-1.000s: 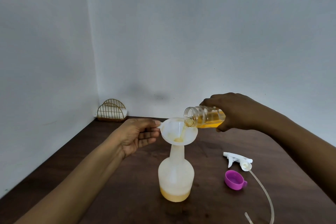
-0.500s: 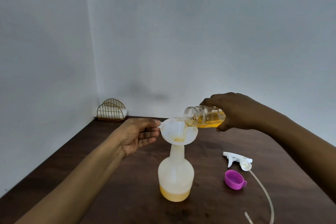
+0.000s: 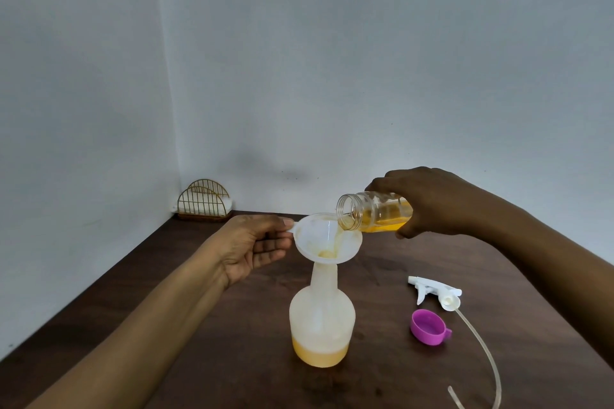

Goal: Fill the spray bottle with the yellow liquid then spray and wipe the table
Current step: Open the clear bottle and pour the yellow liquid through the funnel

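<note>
A translucent white spray bottle (image 3: 321, 319) stands upright on the dark wooden table (image 3: 232, 359), with a layer of yellow liquid at its bottom. A white funnel (image 3: 324, 237) sits in its neck. My left hand (image 3: 255, 246) pinches the funnel's side tab. My right hand (image 3: 428, 202) holds a clear bottle (image 3: 368, 212) of yellow liquid tipped almost flat, its mouth over the funnel's right rim. A little yellow liquid lies in the funnel's throat.
The white spray head (image 3: 435, 292) with its long clear tube lies on the table to the right of the spray bottle. A purple cap (image 3: 428, 327) lies just in front of it. A gold wire holder (image 3: 203, 201) with white cloth stands in the far left corner by the walls.
The stream of yellow liquid into the funnel has thinned, and the pool in the funnel has drained down. The liquid level in the spray bottle has risen slightly. Both hands have stayed in place.
</note>
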